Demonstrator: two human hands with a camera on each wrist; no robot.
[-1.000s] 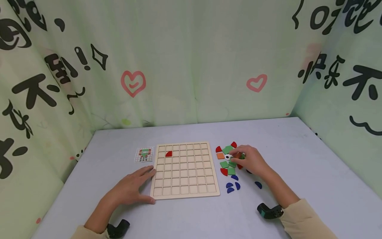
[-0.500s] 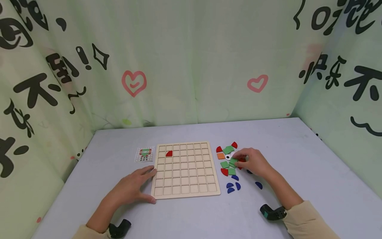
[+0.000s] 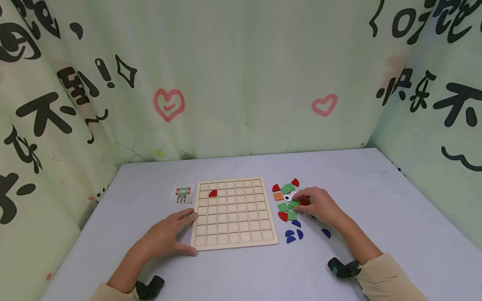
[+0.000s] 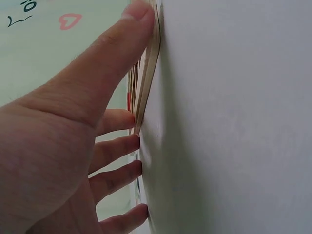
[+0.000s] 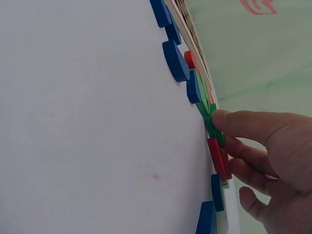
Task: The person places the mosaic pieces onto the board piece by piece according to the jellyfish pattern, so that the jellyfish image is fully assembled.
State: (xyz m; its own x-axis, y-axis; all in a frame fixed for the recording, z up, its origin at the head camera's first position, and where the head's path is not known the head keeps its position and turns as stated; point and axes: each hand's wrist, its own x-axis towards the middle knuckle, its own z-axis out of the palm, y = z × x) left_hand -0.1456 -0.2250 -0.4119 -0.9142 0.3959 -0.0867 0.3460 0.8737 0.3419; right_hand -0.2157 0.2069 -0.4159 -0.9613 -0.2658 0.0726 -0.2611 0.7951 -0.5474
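A pale wooden grid board (image 3: pixel 233 221) lies on the table with one red quarter-round piece (image 3: pixel 213 193) in a cell near its upper left. My left hand (image 3: pixel 162 238), fingers spread and fairly straight, rests at the board's left edge; in the left wrist view the thumb (image 4: pixel 114 53) touches its rim. Right of the board, my right hand (image 3: pixel 320 205) pinches a green square block (image 3: pixel 295 203) between thumb and fingers, low over the pile. Red, green, orange and white eye pieces (image 3: pixel 287 197) lie around it. The right wrist view shows the thumb (image 5: pixel 243 124) against green blocks.
A small picture card (image 3: pixel 182 194) with a gridded figure lies left of the board. Several blue half-round pieces (image 3: pixel 290 233) lie below the pile, with another (image 3: pixel 326 233) farther right. A curtain (image 3: pixel 241 83) hangs behind the table. Black devices (image 3: pixel 343 267) sit at both wrists.
My right hand has shifted slightly right and down over the pile, and a green square now shows at its fingertips. The left hand and the board stay in place.
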